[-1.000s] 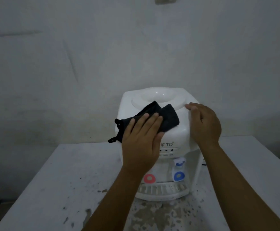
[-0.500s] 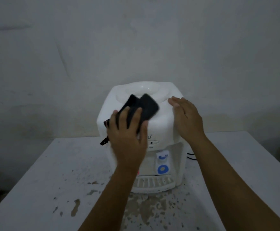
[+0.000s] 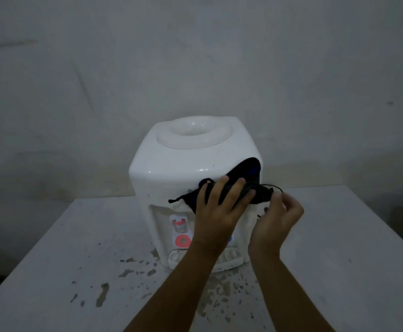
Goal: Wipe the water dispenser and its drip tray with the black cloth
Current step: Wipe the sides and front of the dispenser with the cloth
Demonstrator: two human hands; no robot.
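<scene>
The white water dispenser stands on the table, its bottle well on top bare. The black cloth lies over its upper front right corner, a thin string hanging from each end. My left hand presses the cloth flat against the front with straight fingers. My right hand is beside the right corner, fingers curled, pinching the cloth's right end. The drip tray sits at the base, partly hidden behind my left wrist. The red tap shows; the blue one is almost covered.
The white table carries dark chipped stains in front of the dispenser. A bare grey wall rises close behind. The table's left edge drops off into dark floor.
The cloth and my left hand have slid from the top left down to the front right corner. My right hand left the dispenser's side and took the cloth's end.
</scene>
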